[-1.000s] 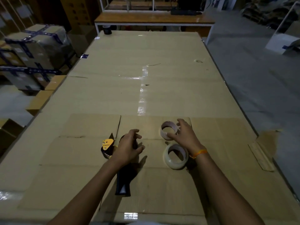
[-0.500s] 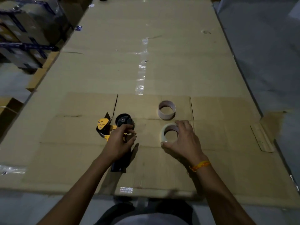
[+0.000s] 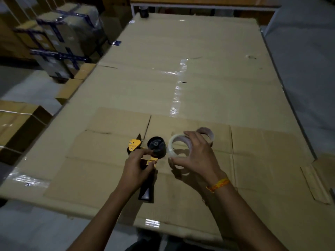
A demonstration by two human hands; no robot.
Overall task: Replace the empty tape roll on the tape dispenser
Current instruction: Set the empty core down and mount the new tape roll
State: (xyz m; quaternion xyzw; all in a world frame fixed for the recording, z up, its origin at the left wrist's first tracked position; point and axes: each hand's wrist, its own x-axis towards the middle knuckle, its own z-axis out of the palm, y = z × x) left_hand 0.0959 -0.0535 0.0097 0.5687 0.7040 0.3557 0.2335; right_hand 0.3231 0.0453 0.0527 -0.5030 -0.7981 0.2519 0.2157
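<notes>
On the near half of a long table covered in flattened cardboard, a tape dispenser is lying on its side, its black handle pointing toward the person and its black spool hub facing up with nothing mounted on it. A yellow plate is sitting at the dispenser's far left end beside a dark blade tab. The left hand is resting on the dispenser's body, fingers curled around the yellow-and-black frame, one fingertip touching the lower edge of the hub; it is gripping the dispenser. The right hand is holding a new tape roll, clear and whitish, pinched between the thumb below and the fingers draped over the top rim; the roll is tilted, its opening facing left and slightly up, just beside the hub on its right, whether touching it cannot be told. An orange band is circling the right wrist. Behind the right hand's fingers, an empty tape core, pale and thin-walled, is standing on the cardboard, partly hidden. Farther up the table, strips of glossy clear tape are catching light along a seam. Left of the table, wrapped boxes strapped with dark tape are stacked on the floor, and open cartons are sitting nearer the camera. A dark small object is standing at the table's far left corner; too blurred to identify.
</notes>
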